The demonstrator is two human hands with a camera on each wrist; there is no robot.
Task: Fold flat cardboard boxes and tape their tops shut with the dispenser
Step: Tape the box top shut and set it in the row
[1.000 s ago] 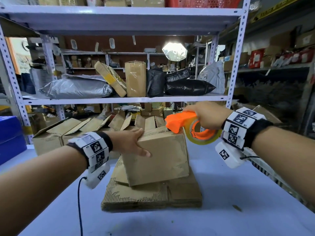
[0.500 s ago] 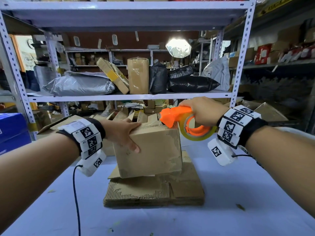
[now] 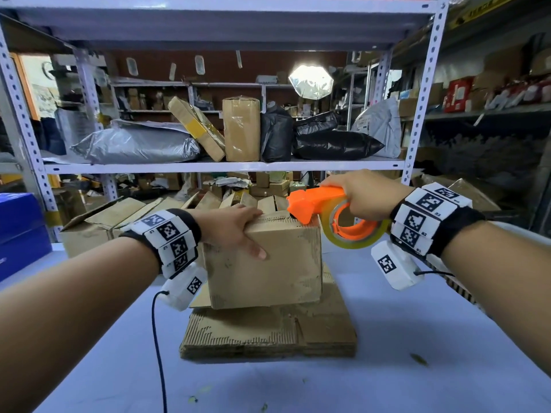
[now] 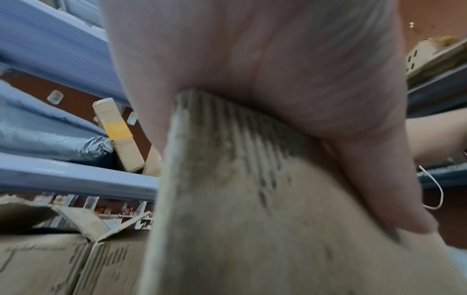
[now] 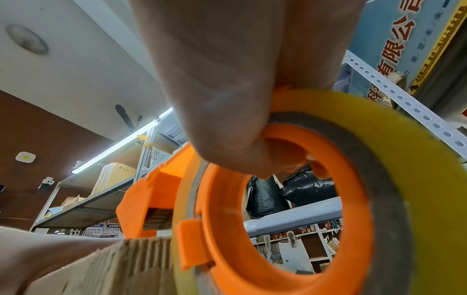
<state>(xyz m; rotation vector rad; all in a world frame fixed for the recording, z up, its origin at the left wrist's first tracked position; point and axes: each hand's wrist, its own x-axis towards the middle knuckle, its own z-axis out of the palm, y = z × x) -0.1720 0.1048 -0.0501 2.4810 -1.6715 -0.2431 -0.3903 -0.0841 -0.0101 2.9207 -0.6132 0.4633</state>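
A folded brown cardboard box [image 3: 268,269] stands on a stack of flat cardboard [image 3: 268,335] in the middle of the blue table. My left hand [image 3: 238,231] grips its top left corner, thumb down the front face and fingers over the top; the left wrist view shows that box [image 4: 252,199] corner wedged under my palm. My right hand [image 3: 363,195] grips the orange tape dispenser [image 3: 319,204] with its yellowish tape roll [image 3: 357,236]. The dispenser's nose rests on the box's top right edge. In the right wrist view the tape dispenser [image 5: 278,209] sits against the box [image 5: 113,265] rim.
Several open-flapped cardboard boxes [image 3: 104,222] stand behind at the back of the table. A blue box [image 3: 18,231] sits at the far left. A metal shelf [image 3: 208,166] above holds parcels and bags. A black cable [image 3: 158,338] hangs from my left wrist.
The dispenser's nose has come down from just above the box onto its top right edge. My left hand kept its hold on the corner; the box stayed put.
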